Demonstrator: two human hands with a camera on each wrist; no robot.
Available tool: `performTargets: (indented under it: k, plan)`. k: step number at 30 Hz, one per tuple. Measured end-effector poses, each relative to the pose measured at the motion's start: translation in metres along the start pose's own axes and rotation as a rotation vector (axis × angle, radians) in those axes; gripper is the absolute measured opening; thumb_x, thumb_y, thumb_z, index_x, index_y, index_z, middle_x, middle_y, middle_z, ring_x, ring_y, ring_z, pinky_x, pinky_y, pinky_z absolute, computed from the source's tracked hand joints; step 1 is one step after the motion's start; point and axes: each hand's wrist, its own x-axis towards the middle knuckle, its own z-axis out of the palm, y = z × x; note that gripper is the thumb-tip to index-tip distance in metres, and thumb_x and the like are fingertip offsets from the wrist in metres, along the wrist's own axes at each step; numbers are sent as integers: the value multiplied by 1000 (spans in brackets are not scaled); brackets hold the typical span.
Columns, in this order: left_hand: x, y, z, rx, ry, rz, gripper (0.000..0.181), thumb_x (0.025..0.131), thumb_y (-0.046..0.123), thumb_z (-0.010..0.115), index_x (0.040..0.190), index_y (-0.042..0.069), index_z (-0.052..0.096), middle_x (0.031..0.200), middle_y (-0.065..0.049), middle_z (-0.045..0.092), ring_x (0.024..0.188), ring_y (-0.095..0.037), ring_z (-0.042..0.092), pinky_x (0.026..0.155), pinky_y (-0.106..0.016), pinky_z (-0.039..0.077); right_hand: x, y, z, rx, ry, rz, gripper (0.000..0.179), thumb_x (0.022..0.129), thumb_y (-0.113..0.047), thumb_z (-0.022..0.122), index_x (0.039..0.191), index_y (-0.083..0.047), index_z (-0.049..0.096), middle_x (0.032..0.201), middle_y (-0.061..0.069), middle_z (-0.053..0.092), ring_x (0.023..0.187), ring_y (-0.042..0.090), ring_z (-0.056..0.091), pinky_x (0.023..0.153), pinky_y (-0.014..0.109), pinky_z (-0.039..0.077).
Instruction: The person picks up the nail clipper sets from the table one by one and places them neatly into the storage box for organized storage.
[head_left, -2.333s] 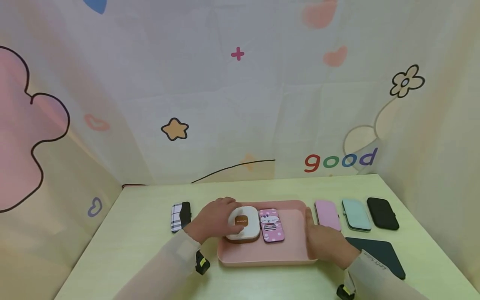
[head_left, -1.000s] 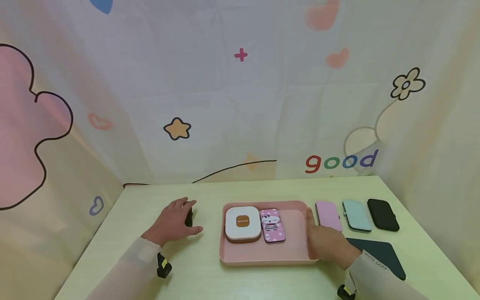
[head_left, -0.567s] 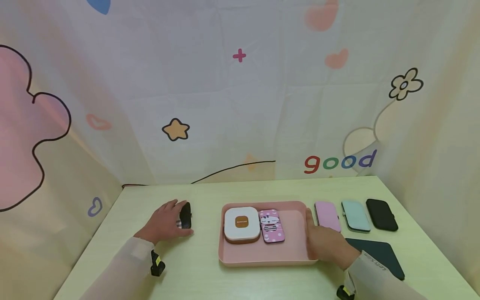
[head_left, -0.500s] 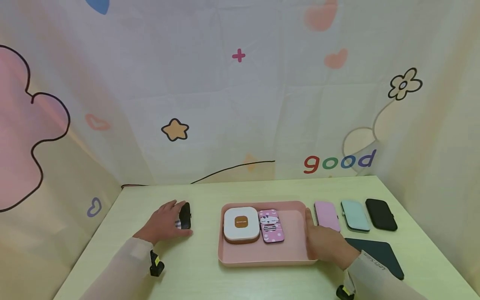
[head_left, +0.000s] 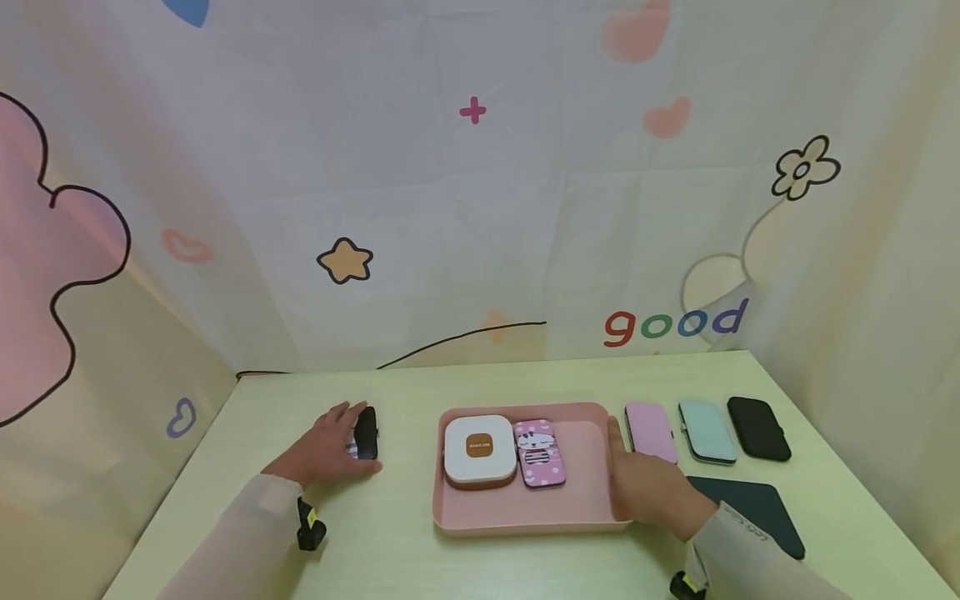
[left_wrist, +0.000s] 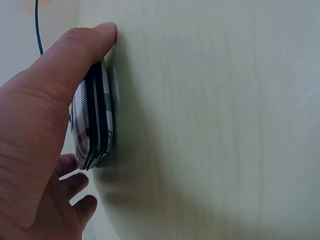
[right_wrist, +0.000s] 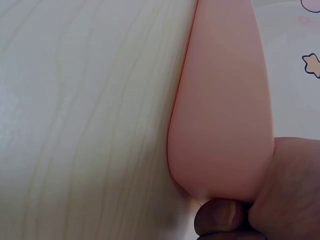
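At the left of the table, my left hand spans a small plaid case with a black flap. In the left wrist view the thumb lies at one end of this plaid case and the fingers curl round the other side. My right hand grips the right end of a pink tray; in the right wrist view its fingertips hook round the edge of the tray. Inside the tray sit a square white case with a brown label and, beside it, a pink cat-print case.
Right of the tray lie a pink case, a mint case and a black case in a row. A dark flat rectangular thing lies nearer, partly behind the right hand. A printed curtain hangs behind the table.
My left hand has left the white case in the tray, moved left and come round the plaid case. The right hand has stayed at the tray's right end.
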Motion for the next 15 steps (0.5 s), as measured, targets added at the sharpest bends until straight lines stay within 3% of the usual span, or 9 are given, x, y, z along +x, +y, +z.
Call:
performTargets:
  k: [7,15]
  plan:
    - [1,2,-1,-32,-2,-6,105,76,57,79,154,5,33,148,-27,38,133,-45,42,102,-60,43,2,-1,0,38,-25,54,93,94,-20,60,159,2,-4,60,1,51,48,17,44,44,30,30]
    - [0,4,2,13,-18,-25,103,75,61,79,154,10,36,147,-27,38,131,-43,43,96,-59,47,2,-1,1,53,-35,59,95,94,-22,62,159,1,-4,61,1,51,49,17,44,45,30,30]
